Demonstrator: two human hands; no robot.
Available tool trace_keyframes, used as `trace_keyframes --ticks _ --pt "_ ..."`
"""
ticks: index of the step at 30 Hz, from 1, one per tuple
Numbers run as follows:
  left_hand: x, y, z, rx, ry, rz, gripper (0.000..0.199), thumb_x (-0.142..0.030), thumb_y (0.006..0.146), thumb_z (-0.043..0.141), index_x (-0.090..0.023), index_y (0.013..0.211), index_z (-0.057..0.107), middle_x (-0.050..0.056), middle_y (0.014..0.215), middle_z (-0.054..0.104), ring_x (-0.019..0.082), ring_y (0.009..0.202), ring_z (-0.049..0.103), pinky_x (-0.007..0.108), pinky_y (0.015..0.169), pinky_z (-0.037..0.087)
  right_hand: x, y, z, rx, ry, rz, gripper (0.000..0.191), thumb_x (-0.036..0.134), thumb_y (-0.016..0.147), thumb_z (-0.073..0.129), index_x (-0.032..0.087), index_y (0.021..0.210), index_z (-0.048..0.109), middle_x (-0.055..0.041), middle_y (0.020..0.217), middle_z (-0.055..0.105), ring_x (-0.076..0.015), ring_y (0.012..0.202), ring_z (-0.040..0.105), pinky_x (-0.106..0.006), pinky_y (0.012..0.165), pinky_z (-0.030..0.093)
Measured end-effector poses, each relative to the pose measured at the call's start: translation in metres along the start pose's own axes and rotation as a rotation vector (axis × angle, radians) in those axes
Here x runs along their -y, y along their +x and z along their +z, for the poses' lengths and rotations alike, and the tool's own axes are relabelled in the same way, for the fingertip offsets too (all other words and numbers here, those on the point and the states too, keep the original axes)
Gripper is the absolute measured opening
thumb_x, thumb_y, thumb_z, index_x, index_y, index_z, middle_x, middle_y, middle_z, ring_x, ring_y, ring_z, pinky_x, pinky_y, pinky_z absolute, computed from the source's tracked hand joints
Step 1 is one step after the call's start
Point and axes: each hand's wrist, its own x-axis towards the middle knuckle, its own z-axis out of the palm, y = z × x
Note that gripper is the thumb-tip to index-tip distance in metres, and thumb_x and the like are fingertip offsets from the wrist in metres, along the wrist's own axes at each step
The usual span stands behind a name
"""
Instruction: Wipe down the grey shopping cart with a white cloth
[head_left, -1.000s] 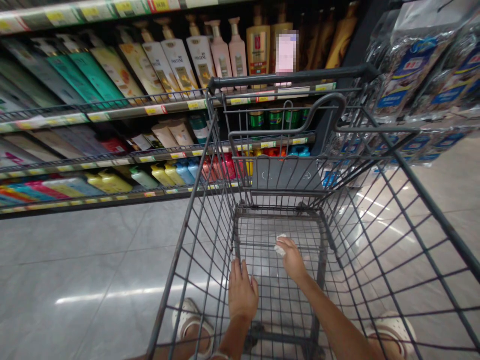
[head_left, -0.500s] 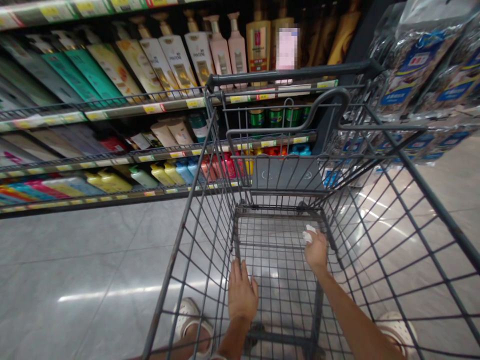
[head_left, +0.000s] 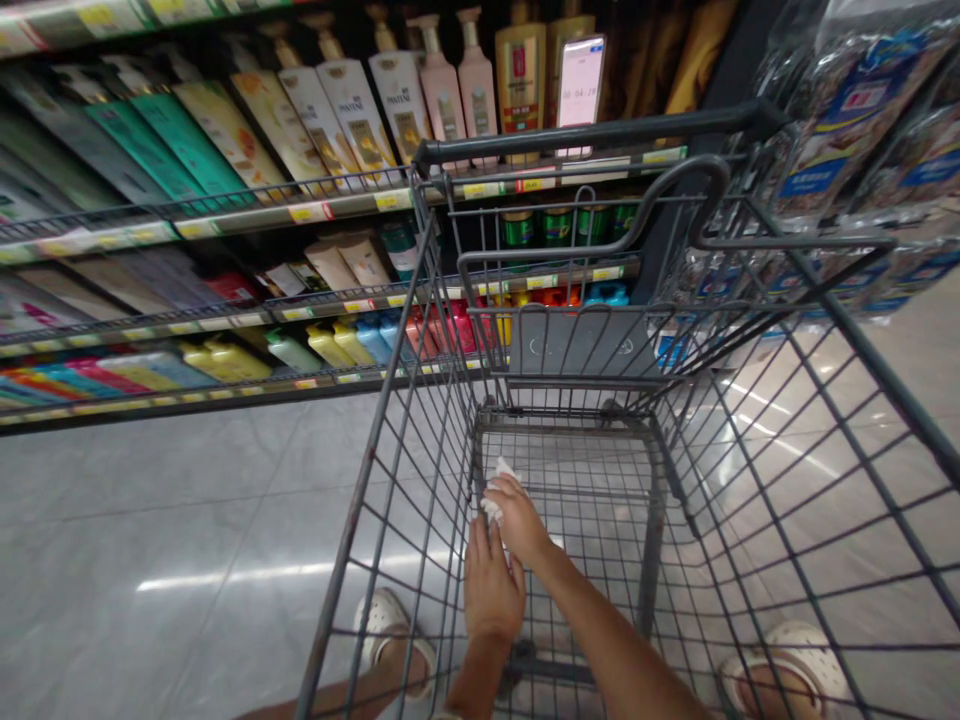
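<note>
My right hand grips tissue low in cart; left hand open, mesh contact unclear. Sliding would need steady pinch.

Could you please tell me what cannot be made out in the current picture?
All in the head view:
- Crumpled white tissue: partly hidden by the right hand.
- Palm of the left hand: hidden by the back of that hand.
- Golden bottle: mostly hidden by the phone.
- Shelf price labels: print too small and blurred.
</note>
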Motion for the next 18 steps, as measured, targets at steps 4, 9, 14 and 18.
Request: trace_keyframes --ticks 4,9,14,18 --pt "0.000 -0.001 0.001 0.012 -0.011 0.002 0.046 -0.016 0.086 0.041 -0.010 0.131 0.047 0.017 0.141 0.046 0.030 0.135 0.039 0.048 0.109 0.039 0.014 -0.004 -0.005 0.105 -0.004 -0.054 0.049 -0.002 0.069 0.049 0.015 0.111 0.067 -0.0105 0.122 0.063 -0.0227 0.131 0.044 -0.040 0.112 0.036" --pt "-0.003 0.000 0.004 0.004 -0.020 -0.019 0.047 -0.017 0.088 0.039 -0.008 0.133 0.045 0.021 0.141 0.045 0.030 0.136 0.038 0.050 0.108 0.039 -0.001 -0.008 -0.026 0.114 -0.030 -0.062 0.045 -0.001 0.076 0.043 0.015 0.111 0.068 -0.0106 0.119 0.064 -0.0209 0.128 0.047 -0.037 0.110 0.038" --pt "-0.004 -0.001 0.005 -0.018 -0.012 -0.022 0.047 -0.019 0.089 0.038 -0.008 0.134 0.045 0.019 0.142 0.045 0.030 0.137 0.037 0.049 0.108 0.039 -0.036 -0.013 -0.052 -0.009 -0.048 -0.014 0.046 -0.002 0.077 0.039 0.018 0.102 0.071 -0.0104 0.111 0.067 -0.0210 0.115 0.054 -0.042 0.104 0.044" --pt "-0.005 -0.003 0.008 -0.023 -0.017 -0.014 0.050 -0.019 0.088 0.039 -0.009 0.137 0.042 0.019 0.144 0.043 0.030 0.138 0.034 0.049 0.109 0.039 -0.069 -0.024 -0.077 -0.138 -0.079 0.062 0.045 0.001 0.078 0.037 0.019 0.101 0.071 -0.0105 0.111 0.066 -0.0232 0.112 0.055 -0.047 0.102 0.044"
